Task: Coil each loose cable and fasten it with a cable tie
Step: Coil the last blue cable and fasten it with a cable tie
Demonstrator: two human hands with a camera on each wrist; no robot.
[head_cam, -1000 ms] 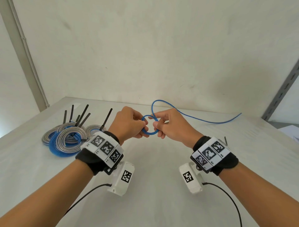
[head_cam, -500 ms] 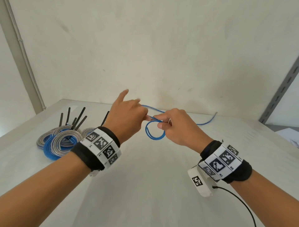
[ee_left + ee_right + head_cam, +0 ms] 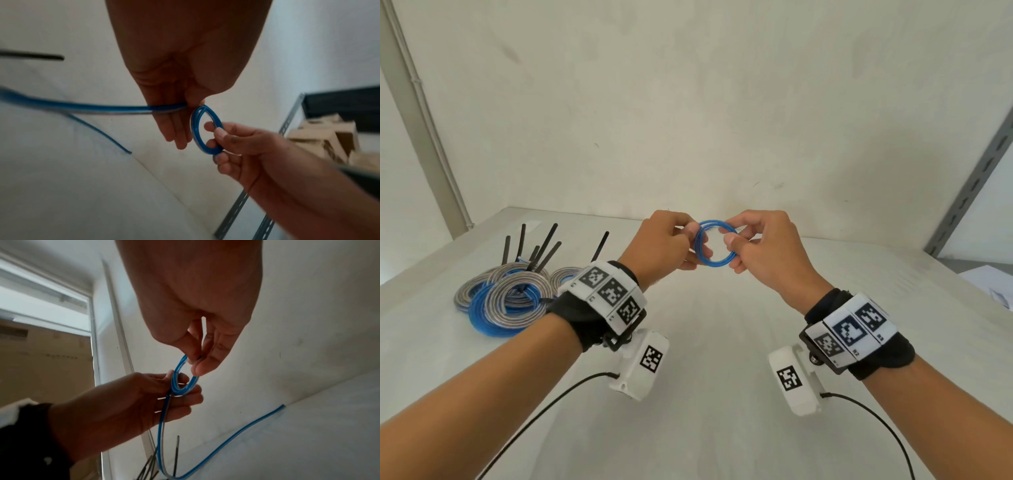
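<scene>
A thin blue cable is wound into a small coil (image 3: 714,244) held in the air above the table, between both hands. My left hand (image 3: 671,241) pinches the coil's left side, and my right hand (image 3: 753,245) pinches its right side between thumb and fingers. In the left wrist view the coil (image 3: 206,129) stands edge-on, and the loose tail (image 3: 92,108) runs left from my left fingers. The right wrist view shows the coil (image 3: 184,378) and the tail (image 3: 236,430) hanging down, then trailing across the table. In the head view my hands hide the tail.
A heap of coiled blue and silver cables (image 3: 506,298) lies at the table's left, with several black cable tie ends (image 3: 544,250) sticking up. A grey metal rack upright (image 3: 969,185) stands at the right. The wall runs close behind the white table (image 3: 705,394).
The loose tail that lay along the back of the table has been drawn in behind my hands. My left hand swung out with a finger raised, then came back to pinch the coil.
</scene>
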